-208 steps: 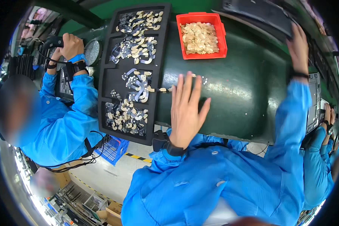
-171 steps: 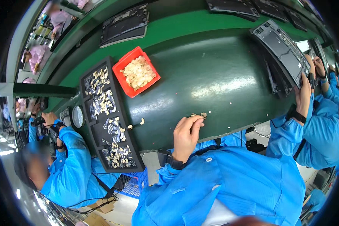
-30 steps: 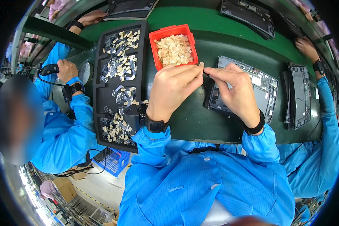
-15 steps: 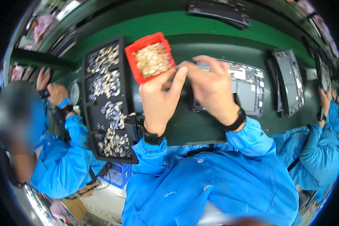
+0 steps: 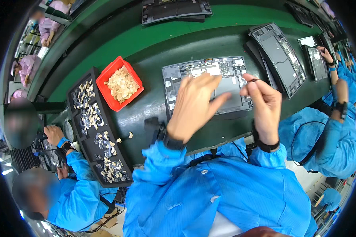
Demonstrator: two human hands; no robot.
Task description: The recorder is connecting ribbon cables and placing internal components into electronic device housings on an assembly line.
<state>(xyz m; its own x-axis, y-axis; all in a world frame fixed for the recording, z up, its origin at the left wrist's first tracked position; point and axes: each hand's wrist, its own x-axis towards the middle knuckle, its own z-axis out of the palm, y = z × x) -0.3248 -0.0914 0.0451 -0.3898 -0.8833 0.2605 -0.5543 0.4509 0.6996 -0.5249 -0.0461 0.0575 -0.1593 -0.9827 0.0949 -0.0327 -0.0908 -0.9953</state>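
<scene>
A flat grey laptop base (image 5: 168, 73) lies on the green bench with its circuit board and battery exposed. Over its left half hovers my left hand (image 5: 195, 104), open, thumb apart from the fingers and nothing visible in it. Near the base's right edge my right hand (image 5: 265, 104) is closed in a pinch on a small dark piece (image 5: 254, 80), too small to name. A red bin (image 5: 115, 103) full of pale, thin flakes stands to the left. Beside it is a black compartment tray (image 5: 78, 130) holding many small dark and cream curved parts.
More opened laptop bases (image 5: 279, 49) lie stacked to the right, and another base (image 5: 178, 11) rests on the far ledge. One loose curved piece (image 5: 130, 135) is by the tray. Co-workers in blue sit on both sides, one sleeve (image 5: 73, 158) close to the tray.
My hands have come apart and moved from beside the red bin to over the laptop base. The view has swung right, so the bin and tray sit farther left in the picture.
</scene>
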